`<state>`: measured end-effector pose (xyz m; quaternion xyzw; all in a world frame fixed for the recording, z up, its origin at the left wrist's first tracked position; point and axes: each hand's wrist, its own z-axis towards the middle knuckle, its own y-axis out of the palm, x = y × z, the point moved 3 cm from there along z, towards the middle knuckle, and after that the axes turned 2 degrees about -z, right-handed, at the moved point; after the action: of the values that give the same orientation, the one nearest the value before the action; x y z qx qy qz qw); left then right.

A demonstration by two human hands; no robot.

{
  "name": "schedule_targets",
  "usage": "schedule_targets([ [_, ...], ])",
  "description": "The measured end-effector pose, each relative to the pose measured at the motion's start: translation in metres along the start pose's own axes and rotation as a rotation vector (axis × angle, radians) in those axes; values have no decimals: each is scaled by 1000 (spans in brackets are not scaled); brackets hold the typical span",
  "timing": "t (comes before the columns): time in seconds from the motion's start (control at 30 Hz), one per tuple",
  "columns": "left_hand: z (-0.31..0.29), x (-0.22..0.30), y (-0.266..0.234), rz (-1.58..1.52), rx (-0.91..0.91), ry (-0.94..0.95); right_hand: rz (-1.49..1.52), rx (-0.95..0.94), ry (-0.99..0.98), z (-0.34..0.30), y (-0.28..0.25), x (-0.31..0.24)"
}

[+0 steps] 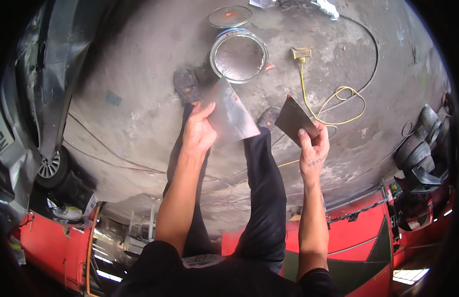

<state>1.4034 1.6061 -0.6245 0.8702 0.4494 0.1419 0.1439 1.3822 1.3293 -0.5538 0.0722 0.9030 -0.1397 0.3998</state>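
Observation:
In my left hand (199, 131) is a flat, pale grey rectangular plate (230, 115), tilted, with reddish smears on its face. The thumb lies on its near side and the other fingers go behind it. A smaller, dark, thin rectangular plate (295, 121) is pinched at one corner between the thumb and fingers of my right hand (314, 146). The two plates are held apart, above the floor. Just beyond the pale plate stands a round open can (264, 62) with a greyish filling. Its lid (230, 17), marked with a red smear, lies behind it.
A yellow cord (356, 106) with a yellow socket block (301, 53) and a dark hose (377, 54) lie on the concrete floor (150, 54) to the right. A car wheel (50, 166) and bodywork line the left. Dark scrap parts (421, 148) are heaped at the far right.

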Motion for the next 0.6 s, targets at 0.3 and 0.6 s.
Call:
schedule_targets([
  [0.3, 33, 1, -13, -31, 0, 46, -520, -145, -443, 6, 30, -8],
  [0.6, 37, 15, -10, -101, -85, 27, -547, -189, -523, 9, 47, -19],
])
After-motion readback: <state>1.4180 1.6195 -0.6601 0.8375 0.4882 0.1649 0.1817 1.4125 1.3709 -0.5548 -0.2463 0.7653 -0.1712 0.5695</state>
